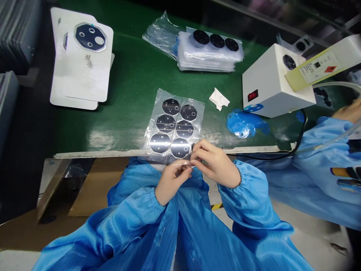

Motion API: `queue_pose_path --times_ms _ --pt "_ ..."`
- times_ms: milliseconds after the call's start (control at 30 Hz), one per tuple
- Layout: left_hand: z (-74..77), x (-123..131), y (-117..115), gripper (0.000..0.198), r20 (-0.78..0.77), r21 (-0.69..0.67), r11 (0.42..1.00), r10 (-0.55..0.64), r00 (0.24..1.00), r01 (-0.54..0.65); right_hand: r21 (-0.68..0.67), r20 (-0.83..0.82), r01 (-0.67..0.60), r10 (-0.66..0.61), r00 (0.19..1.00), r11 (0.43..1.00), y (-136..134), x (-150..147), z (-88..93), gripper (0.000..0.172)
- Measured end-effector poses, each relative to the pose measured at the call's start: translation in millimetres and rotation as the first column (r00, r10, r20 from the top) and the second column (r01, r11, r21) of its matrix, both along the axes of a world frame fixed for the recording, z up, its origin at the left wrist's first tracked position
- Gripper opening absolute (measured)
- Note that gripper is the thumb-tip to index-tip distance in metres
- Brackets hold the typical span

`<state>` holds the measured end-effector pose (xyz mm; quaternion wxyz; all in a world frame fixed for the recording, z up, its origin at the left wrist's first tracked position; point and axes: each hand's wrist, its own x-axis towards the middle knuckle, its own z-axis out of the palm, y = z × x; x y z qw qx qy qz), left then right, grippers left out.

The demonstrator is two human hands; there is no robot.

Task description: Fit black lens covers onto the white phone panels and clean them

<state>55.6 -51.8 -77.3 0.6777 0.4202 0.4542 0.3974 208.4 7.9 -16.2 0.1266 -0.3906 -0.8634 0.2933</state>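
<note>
The left hand [174, 180] and right hand [216, 161] pinched a near corner of the clear sheet [156, 108], so uneven tugging risked creasing the black discs [166, 123] just beyond them.

Left of centre, a broad lane of bare counter [126, 98] runs between the panels [87, 81] and the sheet [176, 126]. A narrower band separates the sheet from the stack [208, 56] above. Right of centre, tissue [219, 99] and blue film [244, 123] interrupt the way to the box [267, 82]. The left hand [174, 178] and right hand [214, 160] crowd the sheet's lower right corner.
</note>
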Motion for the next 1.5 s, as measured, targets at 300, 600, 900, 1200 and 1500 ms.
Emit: queue_pose_path --times_ms 300,600,900,1200,1500 --pt "-8.0 7 3 0.022 0.076 -0.078 0.997 0.028 0.997 -0.022 -0.174 0.251 -0.058 0.102 0.963 0.983 28 -8 13.6 0.004" --pt "-12.1 15 0 0.022 0.102 -0.139 0.986 0.11 0.989 -0.095 -0.252 0.254 -0.056 0.122 0.959 0.966 37 -9 16.4 0.014" --pt "-12.4 15 -1 0.02 0.092 -0.156 0.982 0.126 0.988 -0.11 -0.213 0.243 -0.019 0.072 0.967 0.977 32 -8 14.1 0.007" --pt "-8.2 14 0 0.022 0.059 -0.169 0.981 0.109 0.992 -0.098 -0.081 0.137 0.077 -0.065 0.988 0.994 51 -22 9.6 0.007" --pt "-9.6 18 2 0.028 -0.058 0.026 0.998 0.063 0.996 -0.062 0.092 0.165 0.096 -0.111 0.98 0.991 75 -42 1.2 0.008"
